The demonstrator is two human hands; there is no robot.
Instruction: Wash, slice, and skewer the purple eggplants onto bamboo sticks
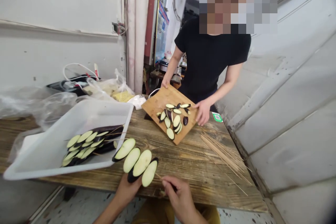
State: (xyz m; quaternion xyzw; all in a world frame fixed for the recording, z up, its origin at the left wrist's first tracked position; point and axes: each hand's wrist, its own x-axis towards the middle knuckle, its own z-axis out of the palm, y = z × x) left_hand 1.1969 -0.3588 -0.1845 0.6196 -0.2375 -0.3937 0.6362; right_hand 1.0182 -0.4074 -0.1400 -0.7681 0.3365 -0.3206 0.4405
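My left hand [127, 190] grips a row of several eggplant slices [138, 162], pale flesh up and purple skin at the edges, held over the front of the wooden table [189, 178]. My right hand [179, 196] pinches a thin bamboo skewer [159, 176], which runs into the slices. Both hands are at the near table edge. Part of the skewer is hidden inside the eggplant.
A white plastic tray [68, 140] holds skewered eggplant slices [86, 145]. A loose pile of bamboo skewers [223, 155] lies at the right. Across the table, a person in a black T-shirt [210, 52] holds a bamboo cutting board [169, 113] bearing cut eggplant. Plastic bags [110, 89] lie behind the tray.
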